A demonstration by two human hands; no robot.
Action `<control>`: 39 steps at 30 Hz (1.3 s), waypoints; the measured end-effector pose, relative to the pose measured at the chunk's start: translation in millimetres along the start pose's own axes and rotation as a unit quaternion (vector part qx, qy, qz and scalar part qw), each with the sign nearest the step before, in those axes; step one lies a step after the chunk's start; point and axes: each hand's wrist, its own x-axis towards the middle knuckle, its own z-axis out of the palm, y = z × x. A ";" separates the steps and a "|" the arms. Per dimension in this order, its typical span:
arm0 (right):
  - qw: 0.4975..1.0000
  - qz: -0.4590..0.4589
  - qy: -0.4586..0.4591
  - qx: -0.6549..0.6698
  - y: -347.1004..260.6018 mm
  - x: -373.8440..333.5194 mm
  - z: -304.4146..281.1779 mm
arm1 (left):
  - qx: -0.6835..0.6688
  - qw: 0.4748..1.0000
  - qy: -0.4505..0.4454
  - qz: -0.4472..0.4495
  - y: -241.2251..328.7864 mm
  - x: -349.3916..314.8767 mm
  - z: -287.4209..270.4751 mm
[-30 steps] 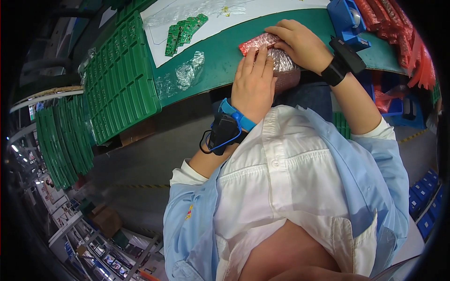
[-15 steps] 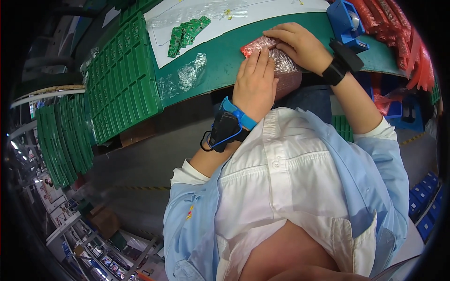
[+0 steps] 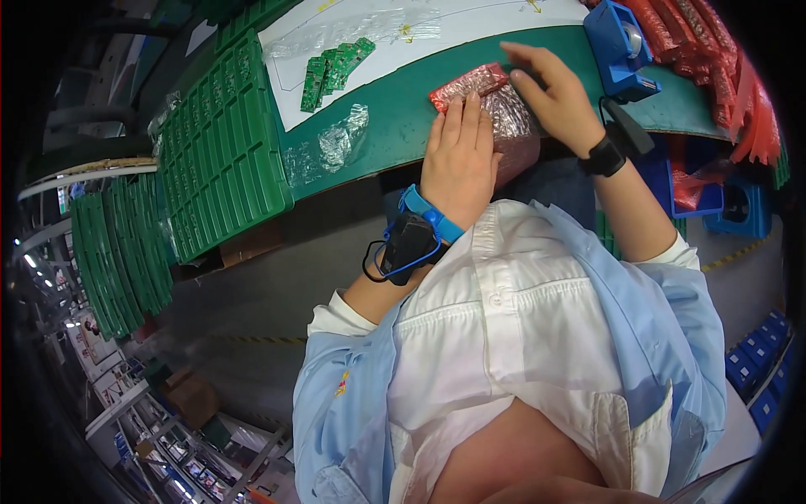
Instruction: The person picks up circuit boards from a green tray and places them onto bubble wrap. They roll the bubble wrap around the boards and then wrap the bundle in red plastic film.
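A folded packet of red, shiny bubble wrap (image 3: pixel 472 86) lies on the green work mat near the table's edge. A loose part of the wrap hangs over the edge toward me. My left hand (image 3: pixel 457 160) presses on the packet's near side with its fingers stretched out flat. Just right of the packet, my right hand (image 3: pixel 556 97) is raised, its thumb and fingers apart and nothing between them. What the wrap encloses is hidden. Nearest to my right hand on the far side stands a blue tape dispenser (image 3: pixel 615 50).
Several green circuit boards (image 3: pixel 336 69) lie on a white sheet (image 3: pixel 395 52) at the back left. Clear plastic film (image 3: pixel 342 139) rests on the mat. A green compartment tray (image 3: pixel 225 155) juts over the left edge. Red bubble wrap strips (image 3: pixel 705 63) are heaped at the far right.
My right hand has let go of the packet and moved right, its fingers spreading. My left hand has stayed on the packet, more of whose red surface now shows.
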 end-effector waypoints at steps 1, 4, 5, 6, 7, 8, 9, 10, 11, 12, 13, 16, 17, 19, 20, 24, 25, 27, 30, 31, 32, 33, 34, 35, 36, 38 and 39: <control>0.997 0.052 0.022 0.053 -1.0 7.5 0.3 | 0.004 1.000 0.001 -0.003 0.1 -0.4 -0.6; 0.998 -0.008 -0.055 -0.017 -6.5 40.9 -3.2 | 0.007 1.000 0.001 -0.005 0.0 -1.1 0.9; 0.994 -0.037 -0.090 -0.054 -8.6 52.3 -1.3 | 0.012 1.000 0.003 -0.006 0.2 -0.4 0.9; 0.994 -0.043 -0.089 -0.050 -11.7 64.3 5.1 | 0.009 1.000 0.000 -0.004 1.1 0.2 1.3; 0.981 -0.097 -0.133 -0.108 -16.8 78.0 14.7 | 0.006 1.000 -0.002 -0.003 1.8 0.7 1.7; 0.959 -0.153 -0.175 -0.162 -24.3 92.7 28.1 | 0.006 1.000 -0.004 -0.006 1.1 -0.7 -0.7; 0.955 -0.163 -0.182 -0.169 -28.1 103.3 42.4 | 0.011 1.000 0.000 -0.006 1.5 -0.5 -1.7; 0.950 -0.173 -0.190 -0.177 -29.8 110.7 60.2 | 0.008 1.000 -0.002 -0.007 2.0 -0.6 -1.8; 0.949 -0.179 -0.188 -0.177 -32.2 115.7 78.2 | 0.005 1.000 -0.005 -0.007 2.5 -0.9 -1.9; 0.948 -0.178 -0.181 -0.194 -34.0 120.0 96.0 | 0.001 1.000 -0.006 -0.008 2.9 -0.4 -2.7; 0.945 -0.179 -0.175 -0.210 -40.3 125.2 107.9 | 0.006 1.000 -0.002 -0.011 2.8 -1.3 -3.4; 0.900 -0.185 -0.229 -0.323 -48.9 139.9 123.3 | -0.005 1.000 -0.008 -0.014 2.5 -2.8 -3.7; 0.872 -0.180 -0.254 -0.379 -49.1 143.5 124.7 | -0.004 1.000 -0.006 -0.014 1.2 -2.3 -3.1; 0.898 -0.209 -0.217 -0.322 -39.5 145.4 119.5 | 0.003 1.000 -0.013 -0.010 -0.4 -3.2 -2.3; 0.920 -0.230 -0.179 -0.263 -32.9 142.8 110.0 | 0.002 1.000 -0.017 -0.006 0.7 -2.9 -1.3; 0.971 -0.099 -0.217 0.012 -25.2 127.3 56.6 | 0.010 1.000 -0.015 -0.001 -2.7 -5.7 -1.2; 0.971 -0.095 -0.221 0.009 -27.5 118.6 43.4 | 0.003 1.000 -0.014 -0.002 -4.5 -6.5 0.7; 0.961 0.002 -0.274 0.038 -32.9 96.7 19.0 | 0.009 1.000 -0.012 -0.011 -5.3 -8.5 3.2; 0.968 -0.020 -0.250 -0.007 -16.2 64.1 7.4 | 0.002 1.000 -0.013 -0.007 -2.6 -5.9 3.9; 0.970 -0.034 -0.239 -0.025 -12.5 58.2 5.9 | 0.001 1.000 -0.014 -0.008 -1.9 -4.7 2.7; 0.970 -0.031 -0.239 -0.026 -9.5 56.1 4.4 | 0.000 1.000 -0.016 -0.009 -0.8 -3.7 2.1; 0.970 -0.047 -0.233 -0.042 -10.3 55.4 5.3 | -0.001 1.000 -0.018 -0.009 -0.3 -3.7 1.8; 0.970 -0.063 -0.227 -0.058 -11.3 55.4 6.2 | -0.002 1.000 -0.017 -0.010 -0.1 -3.4 1.6; 0.969 -0.079 -0.221 -0.073 -11.7 55.3 6.2 | -0.002 1.000 -0.016 -0.012 -0.1 -3.2 1.4; 0.970 -0.078 -0.220 -0.071 -10.7 56.3 5.4 | -0.002 1.000 -0.014 -0.013 0.2 -3.4 1.1; 0.959 -0.102 -0.258 -0.061 -5.5 62.9 3.4 | -0.002 1.000 -0.016 -0.013 0.3 -4.4 0.4; 0.953 -0.115 -0.276 -0.056 -3.4 65.5 2.2 | -0.004 1.000 -0.015 -0.014 0.2 -4.7 0.1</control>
